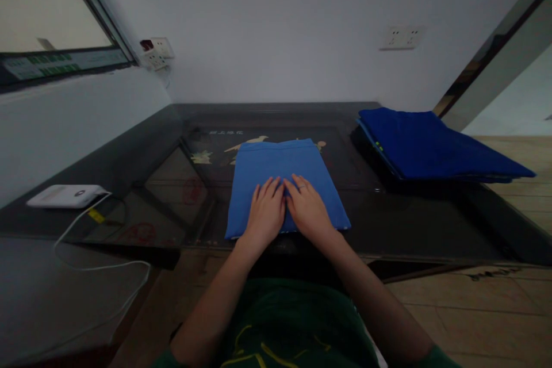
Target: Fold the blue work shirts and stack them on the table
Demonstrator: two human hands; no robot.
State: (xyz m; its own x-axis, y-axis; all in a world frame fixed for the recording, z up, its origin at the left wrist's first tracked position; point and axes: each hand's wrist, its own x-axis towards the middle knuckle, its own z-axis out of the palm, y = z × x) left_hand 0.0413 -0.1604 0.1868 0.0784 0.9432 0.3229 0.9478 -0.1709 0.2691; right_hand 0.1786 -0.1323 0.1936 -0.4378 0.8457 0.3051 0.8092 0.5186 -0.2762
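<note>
A light blue folded cloth (276,158) lies flat on the dark, glossy table (414,224), close to its front edge. On the lower middle of the cloth rests my left hand (266,210), palm down with the fingers stretched forward. Beside it my right hand (308,207) lies palm down too, its fingers extended and a ring on one of them. The two hands nearly touch at the thumbs. Neither hand grips anything.
A stack of darker blue cloths (435,146) sits at the table's right, overhanging the edge. At the left lies a white device (66,196) with a white cable (107,267) hanging off the front. A wall stands behind the table.
</note>
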